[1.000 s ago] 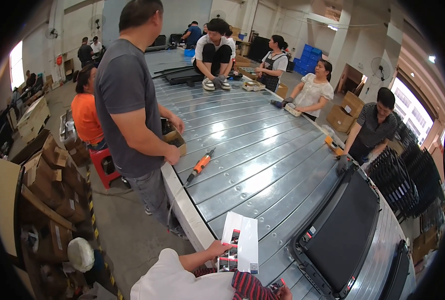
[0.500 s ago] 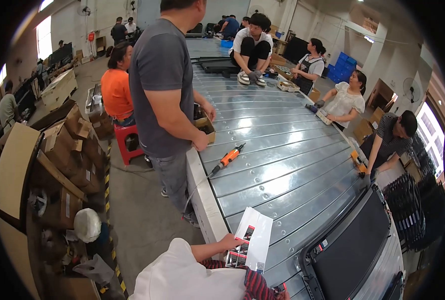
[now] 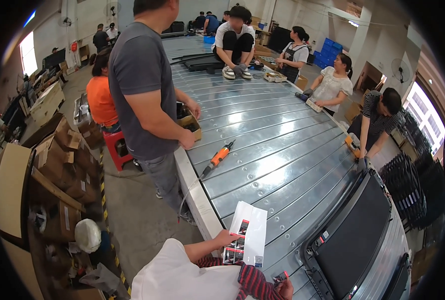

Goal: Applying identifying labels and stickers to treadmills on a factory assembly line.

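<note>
A white sheet (image 3: 255,231) bearing several red-and-black labels (image 3: 234,253) lies or hovers over the grey metal-slat surface (image 3: 277,200). My left hand (image 3: 225,239) is closed on its left edge. Lower right, my right hand (image 3: 284,288) pinches a small red-and-black label (image 3: 281,277), apart from the sheet. A striped red-and-dark sleeve covers my right forearm. Close to the right hand lies a black-framed panel (image 3: 350,232), with a small label on its left border.
An orange power screwdriver (image 3: 217,159) with a cable rests on the slats. On the left, a person in grey (image 3: 142,85) handles a small cardboard box (image 3: 189,127). Another person (image 3: 380,117) bends over the panel's far end. Cartons (image 3: 65,160) are piled beside the floor walkway.
My right hand has come further into view, now showing the label between its fingers. The whole view has shifted slightly, and the person at the far right reaches closer to the panel.
</note>
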